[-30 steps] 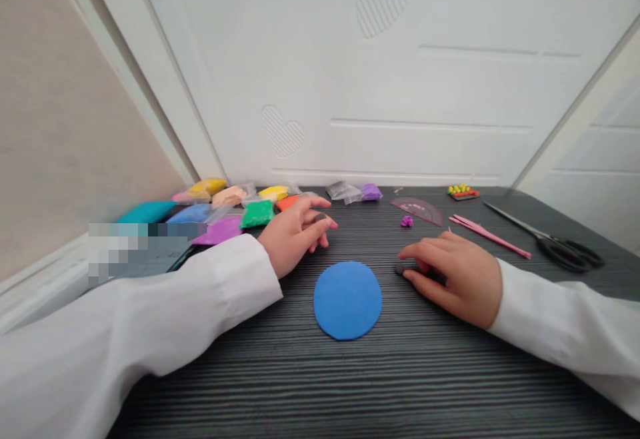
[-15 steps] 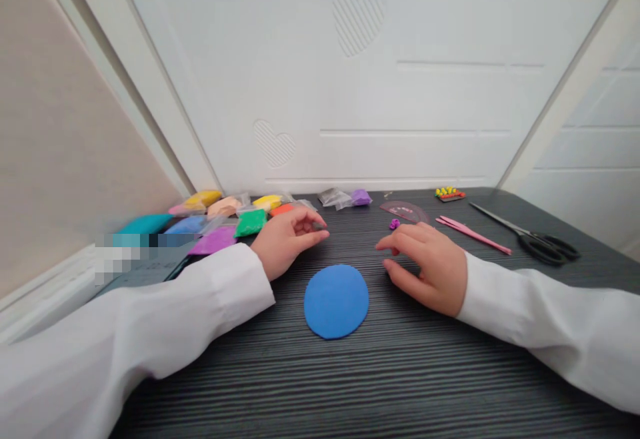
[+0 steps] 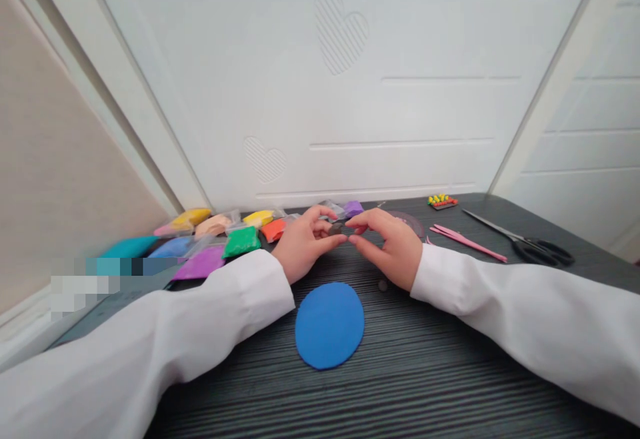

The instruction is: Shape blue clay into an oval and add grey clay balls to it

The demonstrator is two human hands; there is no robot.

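Observation:
A small dark grey-brown lump of clay (image 3: 336, 228) is held between the thumb and fingers of my left hand (image 3: 309, 242). From the other side, the thumb and index fingertip of my right hand (image 3: 387, 242) close in a pinch at the lump's right edge. Both hands are just above the table, beyond a flat blue clay disc (image 3: 330, 326). Beside my right hand, on the table, lies a tiny dark ball (image 3: 383, 286).
Bags of coloured clay, among them a green one (image 3: 242, 242) and a purple one (image 3: 201, 262), lie at left. On the right are pink tweezers (image 3: 470, 242), black-handled scissors (image 3: 530, 246) and a small yellow-and-orange piece (image 3: 442, 201). A clear protractor (image 3: 413, 221) is partly hidden. A white panel (image 3: 400, 112) stands behind.
My hands have come together, and dark clay is now between their fingers. A tiny dark ball now shows on the table. The view has shifted slightly.

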